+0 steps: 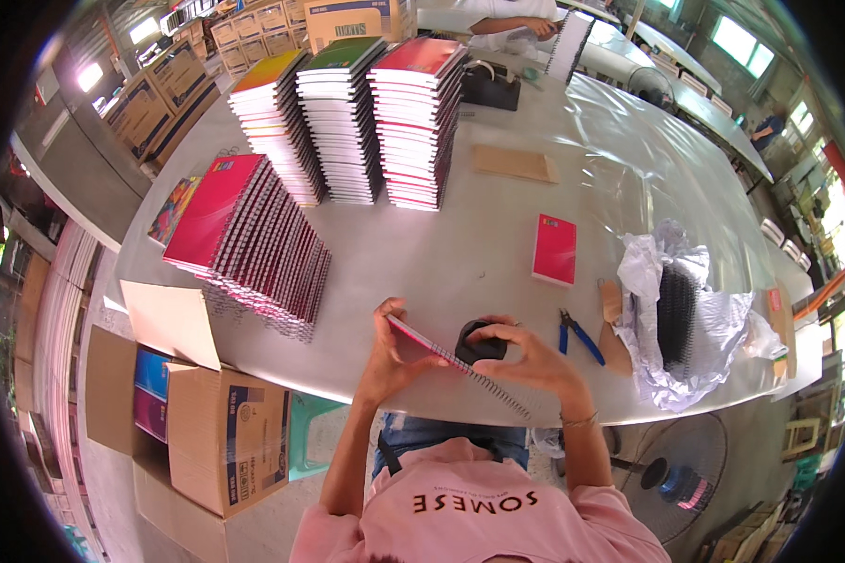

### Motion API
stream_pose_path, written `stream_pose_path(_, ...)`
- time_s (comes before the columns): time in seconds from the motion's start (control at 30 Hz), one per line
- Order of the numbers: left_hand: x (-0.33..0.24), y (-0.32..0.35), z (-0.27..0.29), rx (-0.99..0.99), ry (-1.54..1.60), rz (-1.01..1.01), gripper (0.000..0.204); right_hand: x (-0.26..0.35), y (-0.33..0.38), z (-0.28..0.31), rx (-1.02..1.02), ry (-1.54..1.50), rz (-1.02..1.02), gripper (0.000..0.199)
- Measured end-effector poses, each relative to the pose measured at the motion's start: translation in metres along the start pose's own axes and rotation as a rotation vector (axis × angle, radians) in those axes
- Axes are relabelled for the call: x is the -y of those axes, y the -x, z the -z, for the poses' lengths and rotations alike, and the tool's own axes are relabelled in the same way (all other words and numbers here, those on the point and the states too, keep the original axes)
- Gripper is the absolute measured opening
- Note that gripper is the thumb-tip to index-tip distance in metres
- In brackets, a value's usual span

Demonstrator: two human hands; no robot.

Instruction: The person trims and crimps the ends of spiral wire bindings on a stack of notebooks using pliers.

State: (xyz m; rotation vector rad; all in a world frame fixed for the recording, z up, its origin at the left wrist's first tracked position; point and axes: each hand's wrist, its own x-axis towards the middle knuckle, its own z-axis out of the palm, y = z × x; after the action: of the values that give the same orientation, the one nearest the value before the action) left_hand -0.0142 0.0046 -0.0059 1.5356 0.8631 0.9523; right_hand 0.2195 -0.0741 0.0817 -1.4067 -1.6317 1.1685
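My left hand (386, 366) holds a thin, red-covered paper notebook (411, 334), thumb on one side and fingers on the other, the gap only about as wide as the notebook. It is tilted nearly edge-on to the view, above the middle of the near edge of the grey, sheet-covered tabletop (413, 263). A dark spiral wire coil (502, 394) runs along the notebook and sticks out past its lower end, its tip at that near edge. My right hand (535, 364) is curved, thumb and fingers moderately spread around a rounded black object (480, 343) beside the coil; I cannot tell whether its fingertips press the object or the wire. Just right of it, blue-handled pliers (580, 338) lie near the near edge
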Motion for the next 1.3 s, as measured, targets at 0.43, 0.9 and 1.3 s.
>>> stream_pose_path(0.43,0.002,0.003,-0.002,0.109,0.064,0.014,0.098,0.042,0.011,-0.002,0.189,-0.033,0.137,0.046)
stream_pose_path(0.9,0.007,0.004,-0.005,0.098,0.108,-0.045,0.092,0.023,0.004,-0.003,0.221,-0.269,0.035,0.044)
stream_pose_path(1.3,0.006,0.005,-0.01,0.15,0.102,-0.044,0.094,0.019,-0.002,-0.012,0.024,-0.001,-0.023,0.036)
